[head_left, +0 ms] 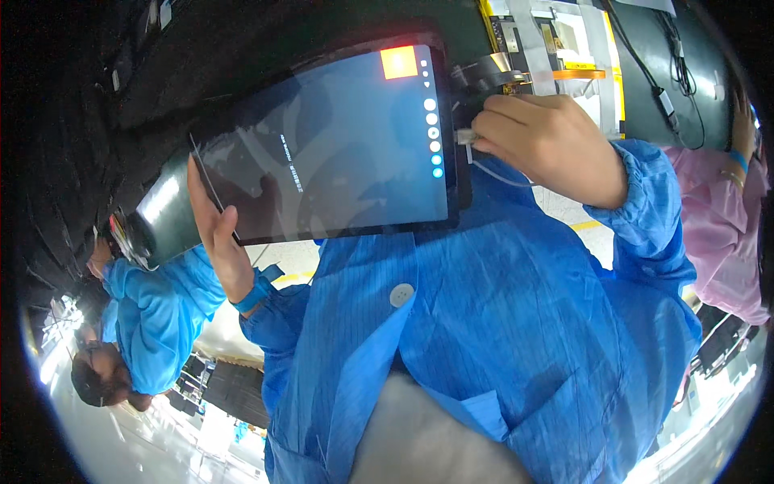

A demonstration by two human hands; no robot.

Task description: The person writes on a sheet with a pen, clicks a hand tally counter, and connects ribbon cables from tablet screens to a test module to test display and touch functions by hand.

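A black-framed tablet [347, 161] is tilted up in front of me with its screen lit. Icons run along its right edge, and an orange-red square glows in the upper right corner. My left hand [219, 234] grips the tablet's left end, thumb at the front edge and fingers behind. At the opposite end, my right hand [552, 143] pinches a pale cable plug [466, 137] against the tablet's side. Whether the plug sits inside a port cannot be made out. A thin white cable [504, 176] curves below the right hand.
Beyond my right hand lie a dark tape roll [488, 74], an orange ring [579, 74] and a yellow-edged panel with grey tape strips [528, 36]. Black cables [665, 101] rest on the dark bench at right. Co-workers in blue [165, 310] and pink [717, 234] flank me.
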